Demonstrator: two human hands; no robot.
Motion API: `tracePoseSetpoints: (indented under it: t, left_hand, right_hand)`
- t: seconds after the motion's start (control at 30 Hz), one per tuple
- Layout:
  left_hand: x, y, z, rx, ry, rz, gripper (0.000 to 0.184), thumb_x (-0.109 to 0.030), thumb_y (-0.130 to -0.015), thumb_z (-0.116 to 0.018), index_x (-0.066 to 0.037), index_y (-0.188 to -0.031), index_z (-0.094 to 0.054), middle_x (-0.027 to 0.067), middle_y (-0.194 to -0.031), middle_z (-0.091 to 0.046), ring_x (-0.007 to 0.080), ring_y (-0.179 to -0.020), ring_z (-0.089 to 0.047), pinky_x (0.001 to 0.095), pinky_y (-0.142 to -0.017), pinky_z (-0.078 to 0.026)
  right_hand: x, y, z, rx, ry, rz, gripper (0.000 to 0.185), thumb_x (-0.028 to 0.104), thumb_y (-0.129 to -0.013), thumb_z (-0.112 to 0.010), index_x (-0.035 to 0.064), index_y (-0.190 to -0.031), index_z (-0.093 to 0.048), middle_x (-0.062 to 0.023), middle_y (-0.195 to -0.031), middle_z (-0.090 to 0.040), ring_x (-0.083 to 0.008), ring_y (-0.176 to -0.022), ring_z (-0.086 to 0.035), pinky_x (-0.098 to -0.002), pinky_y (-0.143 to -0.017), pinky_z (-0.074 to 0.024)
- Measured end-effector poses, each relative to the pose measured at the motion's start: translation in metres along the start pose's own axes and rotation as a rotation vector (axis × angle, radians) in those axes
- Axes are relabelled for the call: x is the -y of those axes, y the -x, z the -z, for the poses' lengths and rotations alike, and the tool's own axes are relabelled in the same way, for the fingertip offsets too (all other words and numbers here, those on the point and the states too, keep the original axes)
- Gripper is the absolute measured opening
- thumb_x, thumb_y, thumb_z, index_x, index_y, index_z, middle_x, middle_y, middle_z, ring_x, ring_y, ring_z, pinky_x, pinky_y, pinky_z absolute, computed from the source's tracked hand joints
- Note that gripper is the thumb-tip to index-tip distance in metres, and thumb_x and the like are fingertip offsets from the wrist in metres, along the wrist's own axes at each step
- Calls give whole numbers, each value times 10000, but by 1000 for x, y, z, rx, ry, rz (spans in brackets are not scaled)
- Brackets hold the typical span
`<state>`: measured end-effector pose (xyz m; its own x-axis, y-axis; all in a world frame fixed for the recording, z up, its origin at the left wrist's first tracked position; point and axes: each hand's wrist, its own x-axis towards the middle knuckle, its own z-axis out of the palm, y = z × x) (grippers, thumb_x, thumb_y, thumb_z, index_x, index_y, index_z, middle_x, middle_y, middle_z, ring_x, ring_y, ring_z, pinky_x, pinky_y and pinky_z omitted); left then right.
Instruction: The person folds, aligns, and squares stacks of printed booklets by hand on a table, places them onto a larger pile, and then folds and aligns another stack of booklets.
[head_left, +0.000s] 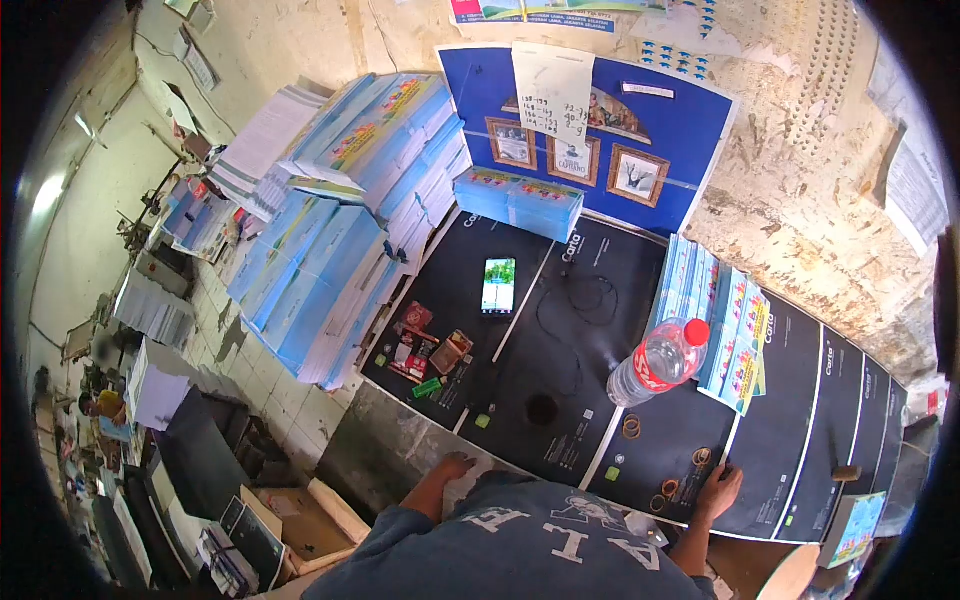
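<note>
Right hand rests at near edge of bench, fingers loosely bent; cannot tell whether it holds anything. Left hand just off near edge, partly curled; contents cannot be told. Rubber bands just left of right hand: thin, rounded loops, yellow to orange, lying flat in small clusters on black. Clear bottle, red-capped, red-labelled, stands farther off.

Rubber bands before the bottle
</note>
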<state>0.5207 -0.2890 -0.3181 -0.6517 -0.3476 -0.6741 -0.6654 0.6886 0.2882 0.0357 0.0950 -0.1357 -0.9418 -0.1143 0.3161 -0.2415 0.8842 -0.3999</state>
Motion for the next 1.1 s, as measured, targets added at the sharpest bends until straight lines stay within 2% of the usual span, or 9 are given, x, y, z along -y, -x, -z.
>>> tracePoseSetpoints:
  t: [0.13,0.2,0.4,0.5,0.83,0.93,1.0,1.03,1.1]
  left_hand:
    - [-23,23,24,-1,406,231,516,-532,-969,-498,-185,-1333,-612,221,-1391,-542,415,-1262,-525,440,-1100,-393]
    - [-22,21,19,-72,575,368,633,-574,-907,-575,-109,-1335,-607,229,-1382,-552,405,-1257,-536,422,-1101,-395]
    - [5,-2,-22,-107,556,341,757,-593,-843,-636,-7,-1320,-594,249,-1354,-573,388,-1253,-553,421,-1076,-423]
    - [-12,12,0,-95,616,413,753,-592,-843,-634,-5,-1314,-598,244,-1339,-587,384,-1243,-563,418,-1070,-428]
    - [-16,20,10,-96,528,339,715,-583,-880,-591,3,-1289,-615,245,-1309,-605,392,-1214,-576,417,-1045,-447]
    - [-19,22,17,-120,538,342,679,-572,-885,-588,8,-1234,-642,227,-1223,-657,413,-1170,-594,423,-1037,-448]
    - [-18,25,31,156,501,352,602,-573,-904,-575,-29,-1129,-696,160,-1097,-720,347,-1068,-666,433,-962,-497]
    - [-23,32,38,155,504,350,602,-573,-904,-575,-29,-1129,-696,160,-1097,-720,347,-1068,-666,433,-962,-497]
    - [-40,67,71,310,962,557,515,-568,-919,-585,-85,-1020,-732,72,-984,-744,236,-958,-708,413,-854,-536]
  right_hand:
    - [-3,0,-1,39,5,-14,176,193,-915,-597,20,-944,-579,-176,-933,-603,-391,-913,-598,-497,-789,-471]
    - [-3,-1,0,43,7,-15,175,191,-914,-597,20,-946,-579,-176,-934,-603,-391,-915,-598,-497,-789,-471]
    - [2,-2,1,21,-6,1,165,180,-907,-599,19,-936,-583,-179,-927,-602,-395,-908,-597,-498,-786,-468]
    - [0,-1,0,20,-6,1,163,174,-906,-598,14,-928,-584,-181,-921,-601,-397,-900,-596,-499,-780,-468]
    - [0,-1,0,-1,6,37,155,153,-910,-594,1,-929,-574,-181,-917,-593,-391,-880,-595,-493,-763,-467]
    - [9,0,8,47,-18,-16,165,159,-913,-591,-3,-933,-571,-186,-919,-586,-394,-880,-592,-495,-760,-467]
    - [8,0,8,47,-18,-15,177,168,-914,-591,-7,-934,-570,-189,-918,-583,-400,-884,-590,-498,-763,-467]
    - [8,-1,8,46,-19,-11,190,176,-916,-590,-11,-935,-569,-193,-916,-580,-407,-889,-588,-501,-765,-466]
    - [2,0,2,11,10,19,201,186,-919,-590,-13,-937,-569,-196,-917,-580,-411,-891,-589,-504,-766,-466]
